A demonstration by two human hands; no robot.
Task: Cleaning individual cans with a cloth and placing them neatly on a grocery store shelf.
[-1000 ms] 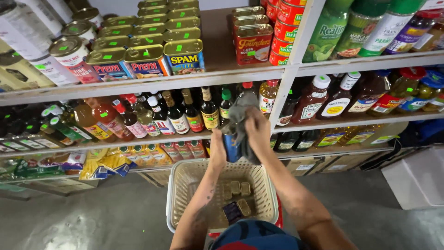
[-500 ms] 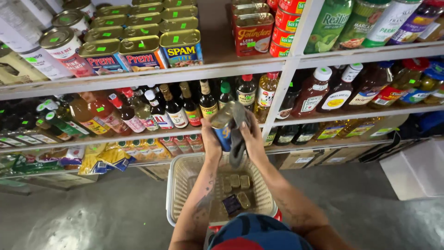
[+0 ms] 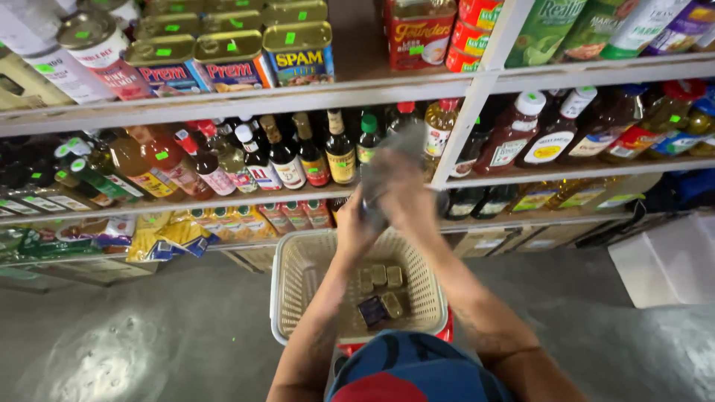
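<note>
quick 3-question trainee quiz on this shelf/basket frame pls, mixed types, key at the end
1. True or false: both hands, the left hand and the right hand, are raised together on one blurred grey item in front of the bottle shelf.
2. The cream basket below the hands holds: A) bottles, B) a few small flat tins, C) nothing.
3. Fill in: the flat rectangular cans stand on the ___ shelf seen here, above the bottles.

Key: 1 true; 2 B; 3 top
</note>
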